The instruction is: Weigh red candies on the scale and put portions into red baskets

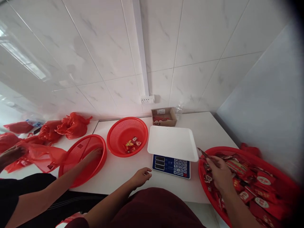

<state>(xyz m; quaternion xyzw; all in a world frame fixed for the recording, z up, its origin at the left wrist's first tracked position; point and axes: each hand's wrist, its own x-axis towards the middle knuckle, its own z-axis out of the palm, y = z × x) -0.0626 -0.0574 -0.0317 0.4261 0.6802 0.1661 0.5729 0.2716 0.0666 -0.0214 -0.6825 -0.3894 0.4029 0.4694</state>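
Note:
My right hand (220, 172) is closed on a small dark packet (204, 154) above the left rim of a large red basket (201, 172). Red wrapped packets (261, 202) with white labels fill that basket. Beside it is a digital scale (171, 165) with a white tray (172, 142) on top and a blue keypad panel in front; nothing lies on the tray. My left hand (141, 177) hovers over the table just left of the scale, loosely bent, fingers apart and holding nothing. A red basket (114, 136) behind it has several small packets (133, 145) at the bottom.
A co-worker's arm (78, 171) reaches into another red basket (99, 139) on the left, the other hand at a red plastic bag (45, 153). Filled red bags (74, 125) stand farther left. A cardboard box (163, 116) sits against the tiled wall, below a socket (147, 99).

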